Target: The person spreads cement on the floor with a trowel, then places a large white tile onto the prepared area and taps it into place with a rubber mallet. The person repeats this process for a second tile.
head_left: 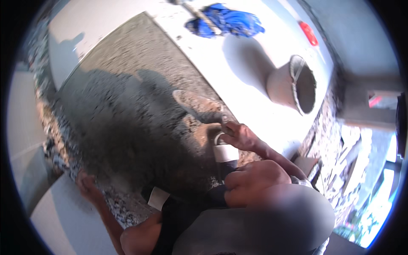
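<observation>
My right hand (240, 136) is closed around the handle of a trowel. The long, round-tipped blade of the trowel (197, 103) is smeared with mortar and lies low over a bed of grey-brown mortar (136, 46). Far off on the left, my left hand (88, 185) is down by the bed's rough edge, beside a pale tile (68, 216). Its fingers are dark and blurred, and I cannot make out whether they hold anything. Shadow covers much of the mortar. Near my right hand is a white-banded slipper (226, 153).
Large white tiles (195, 55) border the mortar on the right. A mortar-stained bucket (282, 87) stands there, with a red object (308, 34) beyond. At the back lie a blue cloth or bag (238, 21) and a long-handled tool (204, 19). Rubble (350, 157) lies along the right.
</observation>
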Motion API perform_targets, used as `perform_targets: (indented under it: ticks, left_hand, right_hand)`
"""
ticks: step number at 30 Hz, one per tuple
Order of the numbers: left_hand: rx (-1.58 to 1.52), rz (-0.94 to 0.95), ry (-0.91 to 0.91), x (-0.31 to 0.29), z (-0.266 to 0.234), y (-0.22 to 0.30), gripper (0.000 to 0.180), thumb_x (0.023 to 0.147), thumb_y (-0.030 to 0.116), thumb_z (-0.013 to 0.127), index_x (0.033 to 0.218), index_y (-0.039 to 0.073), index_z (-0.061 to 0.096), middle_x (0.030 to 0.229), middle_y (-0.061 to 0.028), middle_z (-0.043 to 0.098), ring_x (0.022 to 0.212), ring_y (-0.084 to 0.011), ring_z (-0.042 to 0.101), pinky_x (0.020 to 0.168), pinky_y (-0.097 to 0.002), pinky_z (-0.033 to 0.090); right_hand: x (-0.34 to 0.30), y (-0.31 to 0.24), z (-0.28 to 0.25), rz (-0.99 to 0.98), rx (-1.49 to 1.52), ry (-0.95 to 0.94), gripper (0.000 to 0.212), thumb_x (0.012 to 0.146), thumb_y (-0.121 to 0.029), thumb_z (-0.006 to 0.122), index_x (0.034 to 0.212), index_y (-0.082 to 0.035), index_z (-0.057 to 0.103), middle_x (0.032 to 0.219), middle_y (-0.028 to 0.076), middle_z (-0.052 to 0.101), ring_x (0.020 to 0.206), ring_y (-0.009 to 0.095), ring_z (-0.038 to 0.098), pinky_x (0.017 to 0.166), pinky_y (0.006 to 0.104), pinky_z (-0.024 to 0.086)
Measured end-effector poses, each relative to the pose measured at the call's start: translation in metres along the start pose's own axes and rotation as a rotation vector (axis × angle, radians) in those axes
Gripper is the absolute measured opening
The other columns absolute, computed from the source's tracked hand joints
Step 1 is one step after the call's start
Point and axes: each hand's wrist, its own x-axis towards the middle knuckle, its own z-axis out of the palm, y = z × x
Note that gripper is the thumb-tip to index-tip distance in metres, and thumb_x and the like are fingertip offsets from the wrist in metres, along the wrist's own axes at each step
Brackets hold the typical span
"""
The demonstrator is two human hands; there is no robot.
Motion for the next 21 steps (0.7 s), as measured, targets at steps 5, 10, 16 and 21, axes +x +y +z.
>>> perform_targets:
  ticks: [5,10,16,21]
  left_hand:
    - [0.202,0.338,-0.272,0.112,0.000,0.115,0.031,0.098,0.015,0.043,0.121,-0.004,0.052,0.132,-0.0173,0.048,0.107,-0.0256,0.055,0.082,-0.0346,0.052]
    - [0.419,0.552,-0.487,0.104,-0.001,0.228,0.029,0.099,0.018,0.044,0.117,-0.004,0.051,0.141,-0.0193,0.037,0.117,-0.0295,0.050,0.092,-0.0383,0.049]
    - [0.272,0.077,-0.846,-0.033,-0.099,0.307,0.027,0.097,0.018,0.049,0.113,-0.004,0.051,0.144,-0.0201,0.032,0.119,-0.0313,0.047,0.087,-0.0381,0.047]
    - [0.633,-0.138,-1.078,-0.072,-0.192,0.335,0.033,0.095,0.020,0.050,0.115,-0.005,0.048,0.143,-0.0236,0.028,0.121,-0.0352,0.045,0.092,-0.0397,0.046]
  right_hand:
    - [-0.061,-0.003,-0.026,0.566,0.221,0.239,0.028,0.083,-0.024,0.067,0.097,-0.003,0.056,0.078,0.013,0.060,0.070,0.026,0.062,0.062,0.0369,0.048]
    - [-0.215,-0.076,-0.089,0.927,0.107,0.393,0.035,0.081,-0.029,0.069,0.104,-0.004,0.057,0.084,0.018,0.063,0.082,0.030,0.065,0.070,0.0378,0.050]
    - [-0.377,-0.254,-0.110,1.724,0.377,0.197,0.036,0.083,-0.035,0.063,0.110,-0.011,0.059,0.107,0.013,0.064,0.102,0.030,0.061,0.080,0.0410,0.051]
    - [-0.477,-0.305,-0.123,1.966,0.491,0.124,0.042,0.075,-0.029,0.063,0.108,-0.003,0.061,0.081,0.017,0.067,0.070,0.028,0.068,0.064,0.0380,0.054]
